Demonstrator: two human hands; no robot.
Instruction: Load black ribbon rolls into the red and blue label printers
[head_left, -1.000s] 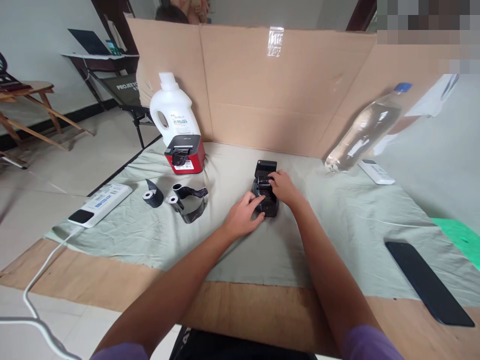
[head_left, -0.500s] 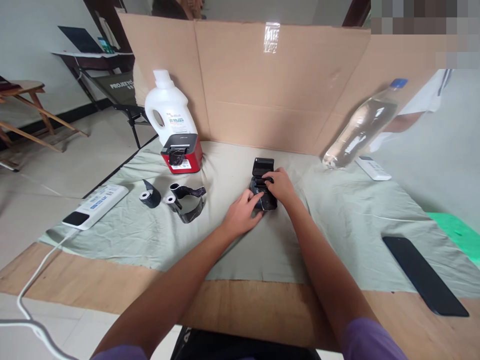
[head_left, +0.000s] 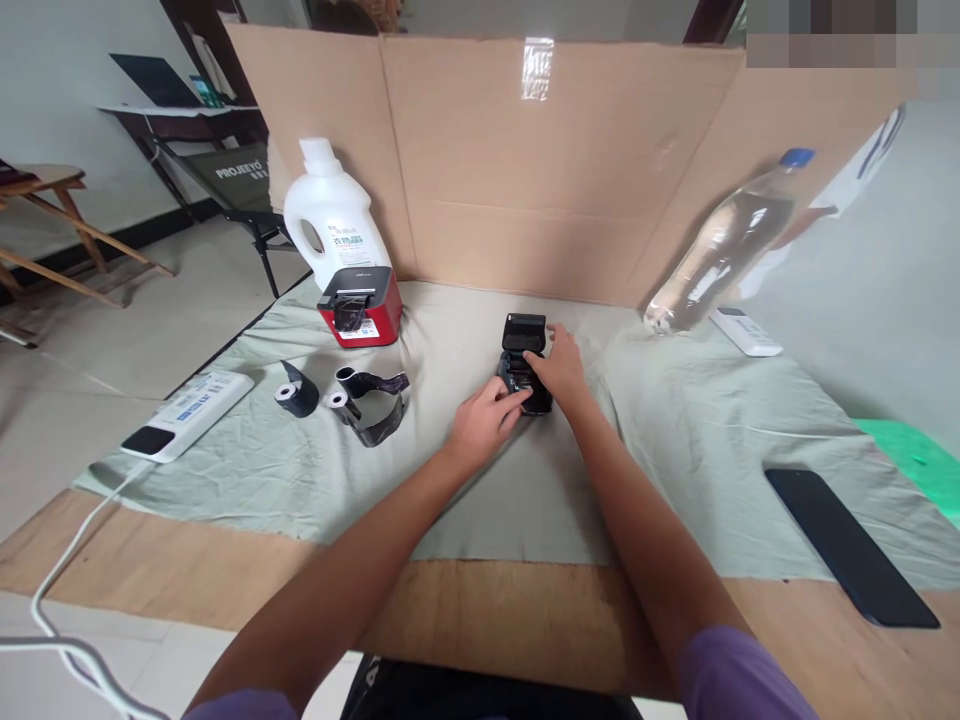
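Observation:
In the middle of the cloth lies a small black portable printer (head_left: 523,335) with its lid raised. A dark shiny paper strip (head_left: 538,398) hangs over its near side. My left hand (head_left: 484,422) is at the printer's left side, its index finger pressed on the strip and other fingers against the body. Over the right side, my right hand (head_left: 561,365) grips the printer with the thumb at the opening and the fingers beside the raised lid. The inside of the opening is partly hidden by my right thumb.
Left are a black paper roll (head_left: 296,393), unrolled black paper (head_left: 382,425), a red-and-black printer (head_left: 375,310), a white jug (head_left: 337,215) and a power strip (head_left: 187,410). Right are a clear bottle (head_left: 724,250), a white device (head_left: 745,332) and a black phone (head_left: 847,545). Cardboard (head_left: 525,170) stands behind.
My right hand has shifted, its fingers now raised beside the lid and its thumb at the opening. My left index finger has slid slightly over the strip. The lid stays raised.

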